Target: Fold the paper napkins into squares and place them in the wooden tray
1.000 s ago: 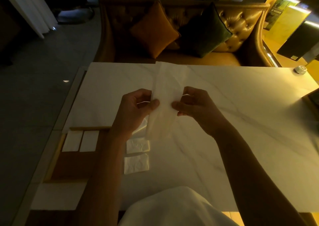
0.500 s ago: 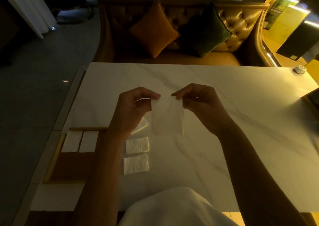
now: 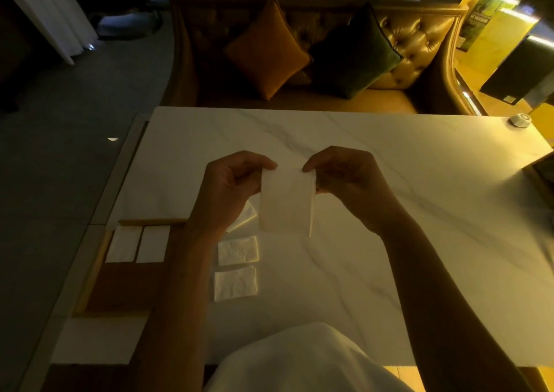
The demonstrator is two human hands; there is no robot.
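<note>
A: What is changed here within the last second?

B: In the view from one second ago a long strip is seen, gripped at its middle, with the upper half raised toward the far edge of the table (image 3: 389,241). Now this half is brought down, and the napkin (image 3: 286,202) is seen as a shorter piece, a little taller than wide.

A: How is it held?

B: Its top left corner is pinched by the left hand (image 3: 227,191), between thumb and forefinger. The top right corner is pinched in the same way by the right hand (image 3: 344,182). The remaining fingers are curled inward. The napkin is hung in the air over the middle of the table, somewhat toward the left edge.

A: What is meant by this for the task?

B: The fold across the length is judged as made, but not as pressed. Along the right side the layers are seen slightly apart. A firm crease is probably still needed, and perhaps one more fold, before a square is reached.

A: And the wooden tray (image 3: 120,286)?

B: It is laid at the left edge, toward the near left corner. Two folded napkins (image 3: 124,244) are already placed side by side at its far end. Three more white pieces (image 3: 237,250) are laid on the table just beside the tray's right side, the farthest one partly hidden by the left hand. Whether these are finished cannot be told.
</note>
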